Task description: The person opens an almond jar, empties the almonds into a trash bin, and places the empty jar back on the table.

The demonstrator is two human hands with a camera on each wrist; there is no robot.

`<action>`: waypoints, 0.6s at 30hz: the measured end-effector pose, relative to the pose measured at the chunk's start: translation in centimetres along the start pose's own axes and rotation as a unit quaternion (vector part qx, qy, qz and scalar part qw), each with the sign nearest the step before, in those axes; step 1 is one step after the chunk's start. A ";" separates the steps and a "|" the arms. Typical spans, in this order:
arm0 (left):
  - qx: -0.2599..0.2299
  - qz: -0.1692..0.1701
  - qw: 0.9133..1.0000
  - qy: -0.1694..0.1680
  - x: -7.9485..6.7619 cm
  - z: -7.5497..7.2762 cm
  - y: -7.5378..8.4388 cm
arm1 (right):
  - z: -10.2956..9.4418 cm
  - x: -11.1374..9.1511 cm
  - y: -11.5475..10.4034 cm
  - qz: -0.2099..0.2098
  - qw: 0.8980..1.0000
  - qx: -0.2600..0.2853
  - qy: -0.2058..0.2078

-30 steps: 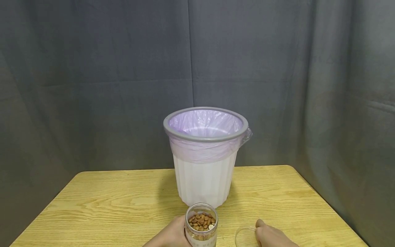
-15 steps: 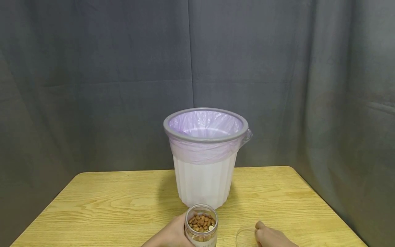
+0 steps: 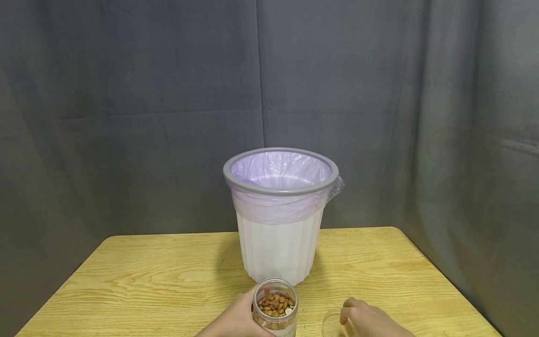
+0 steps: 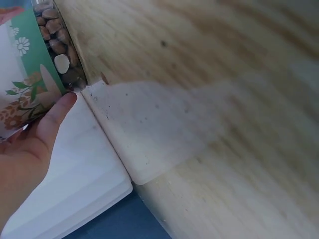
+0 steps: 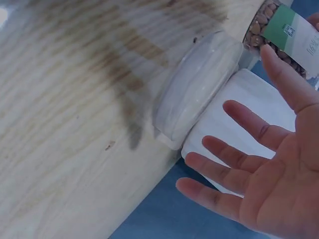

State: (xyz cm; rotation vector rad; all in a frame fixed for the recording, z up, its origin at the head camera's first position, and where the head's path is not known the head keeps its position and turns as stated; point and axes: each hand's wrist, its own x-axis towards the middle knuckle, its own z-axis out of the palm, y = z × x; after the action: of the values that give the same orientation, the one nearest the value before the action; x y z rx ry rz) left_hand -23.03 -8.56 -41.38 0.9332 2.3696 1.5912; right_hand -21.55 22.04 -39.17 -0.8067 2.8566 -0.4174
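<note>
My left hand (image 3: 242, 318) grips a clear jar (image 3: 275, 316) with its mouth uncovered. Inside lie brown rounded pieces (image 3: 273, 304), with a pale one among them. In the left wrist view the jar's label (image 4: 22, 47) shows green and white with flowers, the thumb along its side. To the right on the tabletop sits a round clear lid (image 3: 329, 323). My right hand (image 3: 366, 318) is beside that lid and overlaps it from above. In the right wrist view the right fingers (image 5: 224, 172) are spread, and the lid (image 5: 197, 87) shows past their tips.
Just behind the jar a white ribbed bin (image 3: 280, 243) stands on the wooden table (image 3: 147, 281). It has a grey rim (image 3: 281, 191) and a pale purple bag lining (image 3: 282, 168). Dark grey curtains (image 3: 168, 117) hang behind and at both sides.
My right hand has shifted slightly and its fingers now reach farther over the lid. The left hand and the jar stay nearly where they were.
</note>
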 end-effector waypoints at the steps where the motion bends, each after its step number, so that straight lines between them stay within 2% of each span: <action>1: -0.004 -0.002 1.000 -0.001 0.0 0.0 0.0 | -0.1 0.0 -0.1 -0.008 1.000 0.001 0.007; 4: -0.007 -0.004 1.000 -0.003 0.0 0.1 0.1 | -0.5 0.0 -0.3 -0.017 0.999 0.009 0.027; 9: -0.027 -0.011 1.000 -0.011 -0.1 0.0 0.3 | -1.4 -0.2 -0.9 0.006 0.997 0.056 0.061; 14: -0.022 -0.004 1.000 -0.014 -0.1 0.0 0.3 | -2.3 -0.2 -1.3 -0.016 0.993 0.018 0.117; 18: -0.010 0.000 1.000 -0.012 0.0 -0.1 0.3 | -2.9 0.0 -1.5 -0.034 0.989 -0.004 0.145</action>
State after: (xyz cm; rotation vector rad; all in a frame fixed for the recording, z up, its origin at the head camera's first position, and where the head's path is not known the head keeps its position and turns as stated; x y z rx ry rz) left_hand -22.92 -8.57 -41.13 0.9429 2.3349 1.5915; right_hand -21.39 21.45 -35.99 -0.9157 3.1025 -0.5762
